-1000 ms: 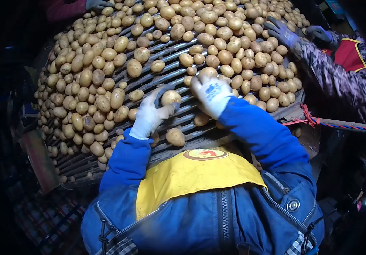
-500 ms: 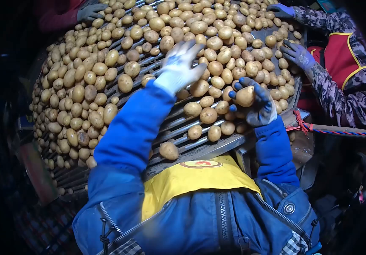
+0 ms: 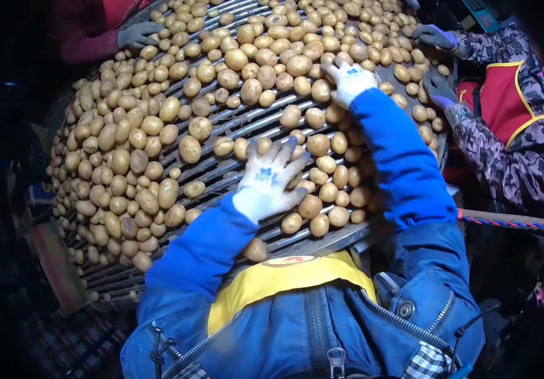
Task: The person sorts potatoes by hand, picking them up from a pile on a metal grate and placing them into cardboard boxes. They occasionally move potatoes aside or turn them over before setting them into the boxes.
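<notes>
Potatoes [image 3: 190, 149] lie over a bed of metal bars [image 3: 237, 123]. My left hand [image 3: 268, 183], in a white glove with grey-blue fingertips, rests palm down near the bed's front, fingers spread. Its fingertips reach a few potatoes beside it, and it grips none that I can see. Farther off to the right, my right hand [image 3: 351, 82] is also palm down in a white glove. Its fingers are apart over the potatoes, close to one potato [image 3: 321, 90]; what lies under the palm is hidden.
At the right a co-worker's gloved hands [image 3: 435, 36] reach to the bed's edge. Another person's grey glove [image 3: 139, 35] touches potatoes at the back left. A red-and-blue rope [image 3: 505, 220] runs off to the right. A worn board [image 3: 58, 265] stands at the left.
My right hand has moved away from me, and the potato it held no longer shows in it. My left hand has come back toward me. More bars show between the potatoes at the middle.
</notes>
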`<state>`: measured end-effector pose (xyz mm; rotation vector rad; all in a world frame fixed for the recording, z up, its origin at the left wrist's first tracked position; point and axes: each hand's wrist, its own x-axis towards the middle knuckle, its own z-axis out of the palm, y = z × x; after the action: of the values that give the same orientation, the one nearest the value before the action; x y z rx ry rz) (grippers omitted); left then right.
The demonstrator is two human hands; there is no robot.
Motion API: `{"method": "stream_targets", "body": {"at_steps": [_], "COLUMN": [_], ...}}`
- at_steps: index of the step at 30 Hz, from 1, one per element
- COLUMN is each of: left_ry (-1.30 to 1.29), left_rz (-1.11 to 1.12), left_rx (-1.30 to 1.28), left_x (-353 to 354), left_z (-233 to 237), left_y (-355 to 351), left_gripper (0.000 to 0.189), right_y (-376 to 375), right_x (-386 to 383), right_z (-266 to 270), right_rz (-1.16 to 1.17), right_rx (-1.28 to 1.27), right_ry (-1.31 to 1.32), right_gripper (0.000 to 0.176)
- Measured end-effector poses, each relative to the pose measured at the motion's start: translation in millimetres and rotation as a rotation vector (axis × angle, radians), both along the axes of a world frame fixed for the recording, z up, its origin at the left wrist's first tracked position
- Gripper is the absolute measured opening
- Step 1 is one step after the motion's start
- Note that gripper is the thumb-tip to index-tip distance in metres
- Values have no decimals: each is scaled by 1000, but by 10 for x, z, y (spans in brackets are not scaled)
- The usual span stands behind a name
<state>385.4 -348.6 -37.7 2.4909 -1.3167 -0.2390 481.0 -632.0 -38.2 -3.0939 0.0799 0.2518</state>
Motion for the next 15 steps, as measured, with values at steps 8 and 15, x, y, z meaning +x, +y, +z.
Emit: {"method": "stream_targets", "body": {"at_steps": [8,15], "left_ry": [191,170], "left_rz": [175,329], "left_rx": [-398,-398], "left_x": [383,591], "left_z": [38,-43], "left_y": [131,88], "left_gripper": [36,39], "right_y": [-109,103], "right_x": [-956,-692], "right_z": [361,418], "right_rz": [127,93], "right_rx": [35,78], "right_ry": [266,-197], "right_gripper": [56,40]}}
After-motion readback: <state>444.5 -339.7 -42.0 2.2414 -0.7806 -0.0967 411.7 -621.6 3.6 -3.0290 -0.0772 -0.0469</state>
